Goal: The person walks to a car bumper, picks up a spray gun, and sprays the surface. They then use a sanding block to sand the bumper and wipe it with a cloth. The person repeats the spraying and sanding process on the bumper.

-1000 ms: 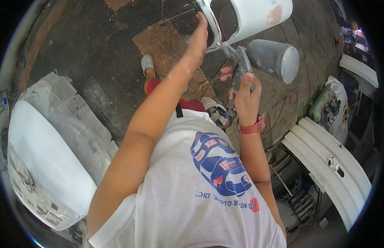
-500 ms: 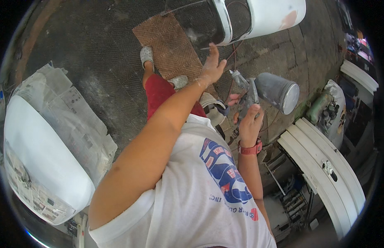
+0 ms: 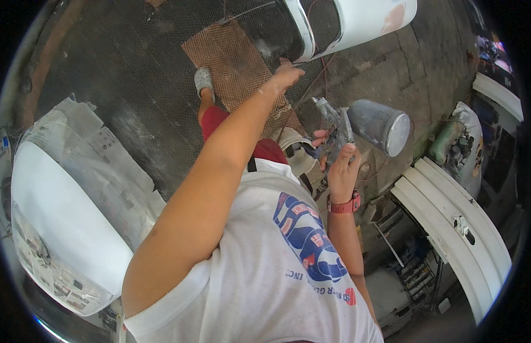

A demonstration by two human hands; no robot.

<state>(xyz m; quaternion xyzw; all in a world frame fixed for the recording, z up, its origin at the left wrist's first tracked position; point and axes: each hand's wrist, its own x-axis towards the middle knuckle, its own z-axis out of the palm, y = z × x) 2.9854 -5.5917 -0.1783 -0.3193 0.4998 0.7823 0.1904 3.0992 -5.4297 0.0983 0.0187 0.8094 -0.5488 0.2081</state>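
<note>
My right hand (image 3: 342,166), with a red watch on its wrist, is wrapped round a spray gun (image 3: 335,127). The gun's grey metal cup (image 3: 380,127) sticks out to the right, and its nozzle end faces away from me. Ahead and to the left, my left arm is stretched far out. My left hand (image 3: 287,75) has its fingers extended at the near corner of a white car body panel (image 3: 371,23) with a dark-edged window frame. The fingertips are at or just against that edge; contact is hard to tell. Nothing shows in that hand.
A white panel (image 3: 65,217) masked with paper and plastic (image 3: 105,148) stands at the left. A brown patterned mat (image 3: 234,63) lies ahead on the dark floor. A white pail (image 3: 297,151) sits by my leg. To the right are ridged white panels (image 3: 454,228), a green cylinder (image 3: 444,143) and a hose (image 3: 324,74).
My left hand has reached farther forward, up to the panel's corner. My right hand keeps its hold on the spray gun, nearly in place. One of my shoes is now hidden behind my arm.
</note>
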